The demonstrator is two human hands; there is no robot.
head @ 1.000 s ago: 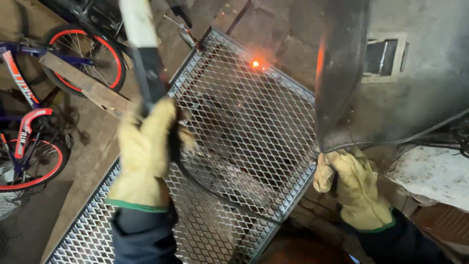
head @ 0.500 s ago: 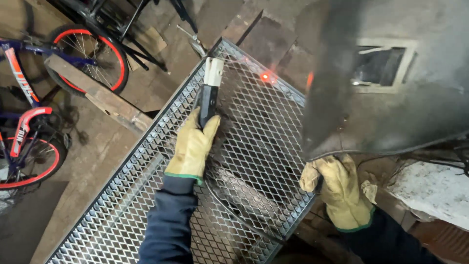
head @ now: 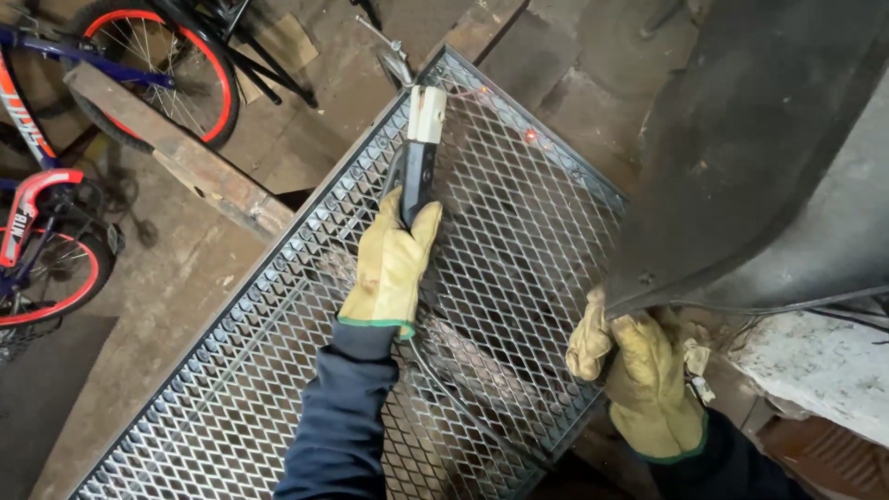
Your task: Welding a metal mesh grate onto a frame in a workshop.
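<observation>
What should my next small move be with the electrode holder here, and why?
Probably swing the welding shield in your right hand in front of your face before striking. Your left hand has the electrode holder near the far edge of the mesh panel, where a weld spot glows orange.

Dim even light, sharp, soft shadows

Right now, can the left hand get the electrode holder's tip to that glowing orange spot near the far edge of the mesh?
Probably yes. The left hand holds the electrode holder above the mesh panel, and the glowing spot lies just beyond, with open mesh between. The right hand and shield stay off to the side.
</observation>
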